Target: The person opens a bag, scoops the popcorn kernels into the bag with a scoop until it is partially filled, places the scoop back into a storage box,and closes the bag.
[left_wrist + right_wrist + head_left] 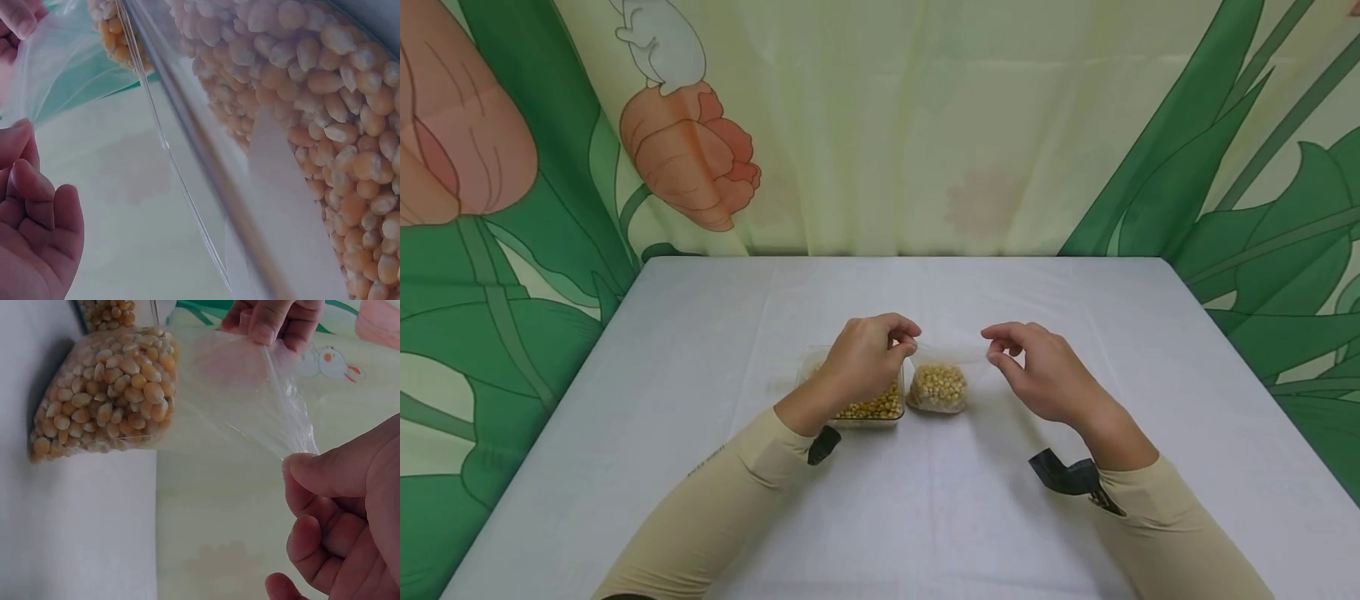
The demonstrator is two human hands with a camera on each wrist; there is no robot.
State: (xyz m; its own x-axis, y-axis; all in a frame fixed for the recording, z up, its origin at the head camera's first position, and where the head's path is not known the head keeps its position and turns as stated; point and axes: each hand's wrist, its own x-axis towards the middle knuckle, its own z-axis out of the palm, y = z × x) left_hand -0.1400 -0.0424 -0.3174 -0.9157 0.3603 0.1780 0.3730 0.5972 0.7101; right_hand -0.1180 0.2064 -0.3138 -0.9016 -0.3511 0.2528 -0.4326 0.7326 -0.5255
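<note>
A clear plastic bag [112, 394] filled in its lower part with corn kernels stands on the table. My left hand [872, 354] pinches one top corner of the bag between thumb and fingers. The opposite top corner is pinched by my right hand [1037, 367], thumb against index finger, the other fingers loosely curled. Between the hands the bag's upper part is stretched out, with no kernels in it. Beside the bag, partly hidden under my left hand and wrist, is a clear rectangular container [865, 423] of corn kernels [350, 125].
A white cloth covers the table [925, 517]. Behind it hangs a printed curtain [880, 125] with flowers, leaves and a rabbit. Dark straps [1067, 475] sit on both wrists over beige sleeves [730, 492].
</note>
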